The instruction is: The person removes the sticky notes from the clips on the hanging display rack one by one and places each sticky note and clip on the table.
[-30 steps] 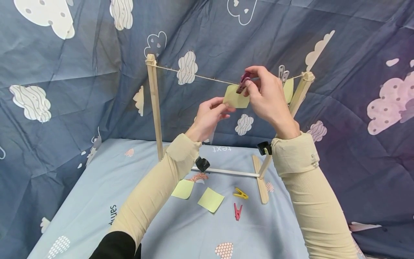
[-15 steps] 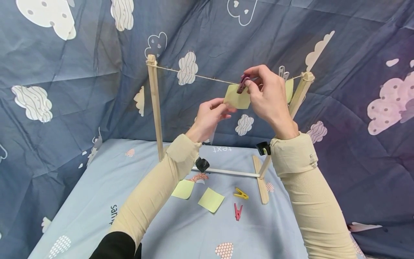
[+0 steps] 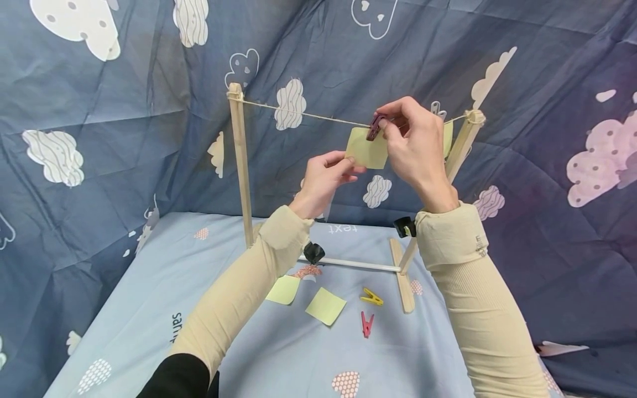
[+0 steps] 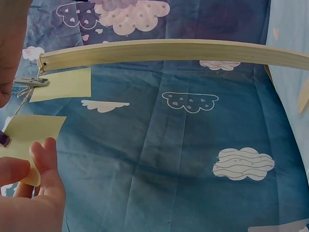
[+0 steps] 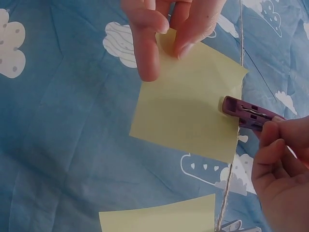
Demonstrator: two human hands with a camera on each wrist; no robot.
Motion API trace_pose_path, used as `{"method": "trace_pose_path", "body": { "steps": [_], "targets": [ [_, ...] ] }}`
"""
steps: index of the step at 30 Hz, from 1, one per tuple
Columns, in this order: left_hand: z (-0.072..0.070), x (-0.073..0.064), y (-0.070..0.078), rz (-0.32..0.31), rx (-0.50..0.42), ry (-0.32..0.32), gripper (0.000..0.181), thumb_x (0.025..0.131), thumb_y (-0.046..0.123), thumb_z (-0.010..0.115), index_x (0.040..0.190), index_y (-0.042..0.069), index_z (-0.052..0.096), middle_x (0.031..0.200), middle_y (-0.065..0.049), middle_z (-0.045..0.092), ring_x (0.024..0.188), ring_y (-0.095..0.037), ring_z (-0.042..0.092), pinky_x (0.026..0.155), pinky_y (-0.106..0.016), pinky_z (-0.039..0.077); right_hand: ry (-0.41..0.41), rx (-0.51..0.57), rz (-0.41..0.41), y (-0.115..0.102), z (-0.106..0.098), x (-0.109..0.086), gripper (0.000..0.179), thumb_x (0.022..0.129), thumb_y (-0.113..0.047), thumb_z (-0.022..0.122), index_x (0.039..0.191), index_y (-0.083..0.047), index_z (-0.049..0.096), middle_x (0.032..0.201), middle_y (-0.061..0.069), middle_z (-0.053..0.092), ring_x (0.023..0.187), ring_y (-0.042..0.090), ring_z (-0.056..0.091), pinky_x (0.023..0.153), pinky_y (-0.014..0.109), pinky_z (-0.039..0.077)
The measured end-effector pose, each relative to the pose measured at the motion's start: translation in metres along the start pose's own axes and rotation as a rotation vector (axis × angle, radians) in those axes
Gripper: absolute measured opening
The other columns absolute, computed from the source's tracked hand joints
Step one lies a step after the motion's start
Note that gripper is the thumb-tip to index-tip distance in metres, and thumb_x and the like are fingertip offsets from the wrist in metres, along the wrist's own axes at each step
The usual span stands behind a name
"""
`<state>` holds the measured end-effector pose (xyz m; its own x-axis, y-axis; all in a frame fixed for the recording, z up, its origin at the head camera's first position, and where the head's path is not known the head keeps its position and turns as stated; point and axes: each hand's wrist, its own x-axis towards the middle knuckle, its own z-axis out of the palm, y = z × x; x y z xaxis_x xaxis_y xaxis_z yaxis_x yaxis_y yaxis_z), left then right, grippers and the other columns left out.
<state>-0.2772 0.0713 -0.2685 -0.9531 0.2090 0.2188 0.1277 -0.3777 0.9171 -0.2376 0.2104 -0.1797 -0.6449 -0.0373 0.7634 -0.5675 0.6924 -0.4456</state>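
A yellow sticky note (image 3: 363, 153) hangs at the string (image 3: 318, 116), its top edge along it. My left hand (image 3: 324, 179) pinches the note's lower left corner between thumb and fingers, as the left wrist view also shows. With thumb and fingers my right hand (image 3: 415, 146) grips a dark purple clothespin (image 5: 248, 112), whose tip overlaps the note's top edge and the string in the right wrist view. Farther right, a second sticky note (image 4: 63, 84) hangs from the string under a grey clothespin (image 4: 32, 82).
Wooden posts (image 3: 240, 166) hold the string at both ends, with a white rod (image 3: 355, 265) low between them. On the blue cloth lie two sticky notes (image 3: 325, 306), a yellow clothespin (image 3: 371, 297) and a red clothespin (image 3: 366, 324). A dark cloud-print curtain (image 3: 149, 110) stands behind.
Both hands stay nearly in place. The purple clothespin has turned slightly more upright and sits a touch higher over the note's top edge; the note shows a little more.
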Motion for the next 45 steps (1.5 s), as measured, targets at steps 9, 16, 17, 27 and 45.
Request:
{"method": "trace_pose_path", "body": {
  "steps": [9, 16, 17, 27, 45],
  "targets": [
    [0.000, -0.001, 0.001, -0.012, 0.012, 0.009, 0.019, 0.094, 0.005, 0.059, 0.109, -0.004, 0.067, 0.082, -0.011, 0.073, 0.087, -0.025, 0.072, 0.082, -0.035, 0.057, 0.027, 0.014, -0.033, 0.001, 0.001, 0.001, 0.017, 0.093, -0.004, 0.055, 0.102, -0.001, 0.069, 0.091, 0.011, 0.072, 0.067, -0.002, 0.054, 0.061, 0.016, 0.039],
    [-0.002, -0.002, 0.002, -0.035, 0.038, 0.010, 0.020, 0.094, 0.009, 0.061, 0.110, -0.001, 0.068, 0.092, -0.016, 0.073, 0.088, -0.024, 0.072, 0.085, -0.035, 0.056, 0.056, 0.019, -0.039, -0.001, 0.000, 0.002, 0.019, 0.094, -0.004, 0.052, 0.103, -0.002, 0.069, 0.093, 0.009, 0.073, 0.069, -0.001, 0.056, 0.063, 0.014, 0.041],
    [-0.002, -0.002, 0.003, -0.037, 0.041, 0.012, 0.020, 0.094, 0.009, 0.061, 0.110, -0.001, 0.068, 0.092, -0.016, 0.073, 0.086, -0.022, 0.072, 0.085, -0.036, 0.056, 0.062, 0.019, -0.037, -0.002, 0.000, 0.002, 0.019, 0.094, -0.004, 0.052, 0.103, -0.002, 0.069, 0.093, 0.009, 0.073, 0.069, -0.002, 0.055, 0.063, 0.014, 0.041],
    [-0.005, -0.004, 0.004, -0.028, 0.056, 0.031, 0.020, 0.093, 0.008, 0.062, 0.108, -0.002, 0.068, 0.091, -0.017, 0.073, 0.092, -0.032, 0.071, 0.081, -0.033, 0.057, 0.106, 0.036, -0.023, -0.005, 0.000, 0.003, 0.020, 0.094, -0.006, 0.053, 0.105, -0.004, 0.070, 0.097, 0.008, 0.072, 0.072, 0.000, 0.054, 0.067, 0.014, 0.040],
    [-0.011, -0.011, 0.009, -0.025, 0.119, 0.047, 0.021, 0.093, 0.013, 0.063, 0.110, 0.002, 0.068, 0.093, -0.010, 0.067, 0.073, -0.013, 0.070, 0.071, -0.027, 0.054, 0.147, 0.066, 0.009, -0.016, -0.006, -0.001, 0.019, 0.092, -0.004, 0.056, 0.105, -0.001, 0.070, 0.099, 0.014, 0.072, 0.069, -0.004, 0.054, 0.065, 0.013, 0.040]
  ]
}}
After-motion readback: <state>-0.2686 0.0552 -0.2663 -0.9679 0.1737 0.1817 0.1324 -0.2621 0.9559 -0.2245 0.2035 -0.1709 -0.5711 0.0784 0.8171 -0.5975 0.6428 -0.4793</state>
